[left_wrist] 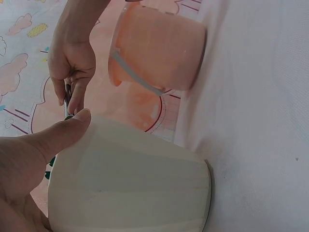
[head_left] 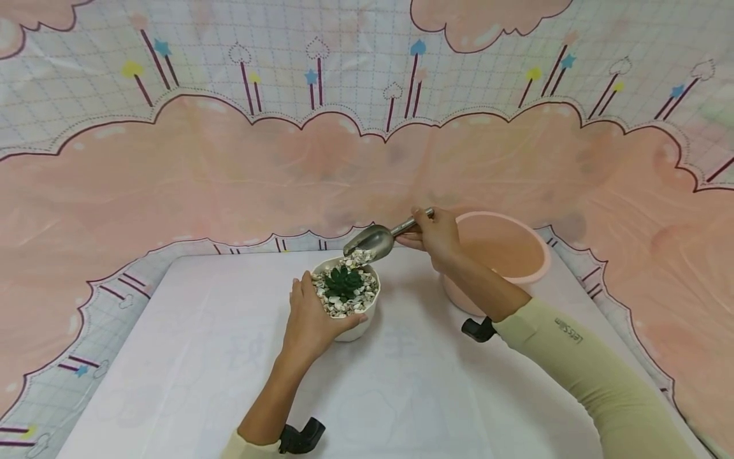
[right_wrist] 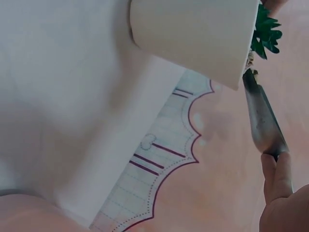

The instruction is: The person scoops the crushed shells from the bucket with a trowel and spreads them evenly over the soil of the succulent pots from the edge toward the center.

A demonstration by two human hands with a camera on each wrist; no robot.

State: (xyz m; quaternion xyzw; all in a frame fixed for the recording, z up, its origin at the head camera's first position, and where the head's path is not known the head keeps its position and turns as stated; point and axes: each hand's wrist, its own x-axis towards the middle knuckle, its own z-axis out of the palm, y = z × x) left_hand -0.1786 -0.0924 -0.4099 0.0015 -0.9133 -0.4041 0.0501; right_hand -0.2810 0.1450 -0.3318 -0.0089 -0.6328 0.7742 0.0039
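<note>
A white flowerpot (head_left: 367, 322) stands on the table, holding a green succulent (head_left: 343, 282) amid pale pebbles (head_left: 338, 307). My left hand (head_left: 312, 324) grips the pot by its near left side, with the thumb along the front rim and the fingers at the left rim. In my right hand (head_left: 440, 239) is the handle of a metal scoop (head_left: 375, 241). The scoop tilts down to the left, its mouth over the pot's far rim with pebbles at its lip. In the right wrist view the scoop's tip (right_wrist: 250, 77) lies right at the rim, beside the leaves.
Right of the pot stands a pink bucket (head_left: 459, 296), partly behind my right forearm; its grey handle (left_wrist: 137, 77) hangs down the side in the left wrist view. White covering lies over the table (head_left: 229, 357). Behind it hangs a pink patterned cloth (head_left: 258, 185).
</note>
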